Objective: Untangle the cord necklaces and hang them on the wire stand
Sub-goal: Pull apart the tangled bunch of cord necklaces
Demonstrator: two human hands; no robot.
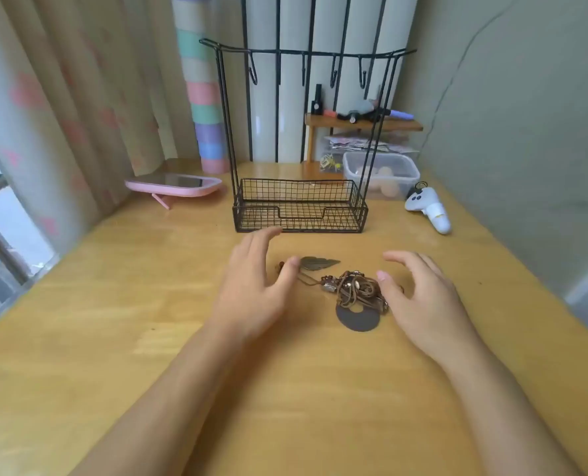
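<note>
A tug on the wrong strand could cinch the knot tighter or snag a bead, for the cord necklaces point(354, 288) lie in one brown clump on the wooden surface point(285, 389), just in front of the wire stand point(299, 207) with its hooks point(253, 75) bare. The left hand point(251, 286) and right hand point(423, 297) flank the clump, fingers loosely spread and holding nothing. The left thumb sits at the edge of a leaf pendant point(318, 262) and the right thumb just beside the cords, contact unclear.

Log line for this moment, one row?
left hand: open | right hand: open | necklaces: tangled on table | wire stand: hooks bare
</note>
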